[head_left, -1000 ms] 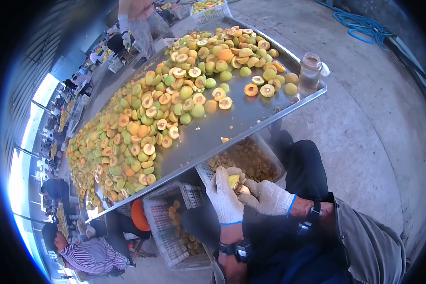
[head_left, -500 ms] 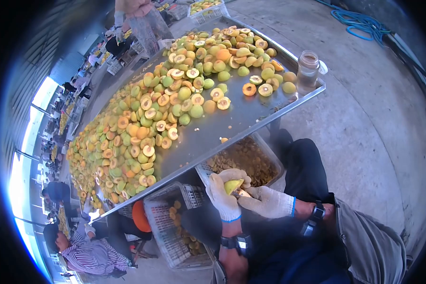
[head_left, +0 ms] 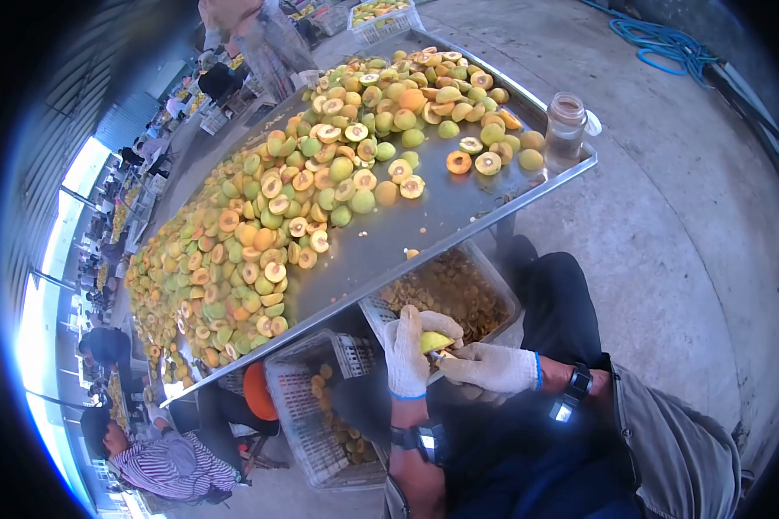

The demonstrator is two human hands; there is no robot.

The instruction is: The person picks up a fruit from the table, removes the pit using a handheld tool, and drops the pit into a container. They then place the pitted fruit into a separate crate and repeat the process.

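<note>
1. Your left hand [head_left: 408,355] grips a green fruit piece [head_left: 435,342], and your right hand [head_left: 498,368], close against it, holds what looks like a small tool [head_left: 440,355], mostly hidden; a slip could push it into your left hand.
2. Just beyond both hands sits a crate [head_left: 375,313] of brown scraps [head_left: 472,307]; a loosened hold could drop the fruit there.
3. Farther ahead and rightward, a bottle [head_left: 565,134] stands near the table's [head_left: 381,246] corner; a bump could topple it.
</note>
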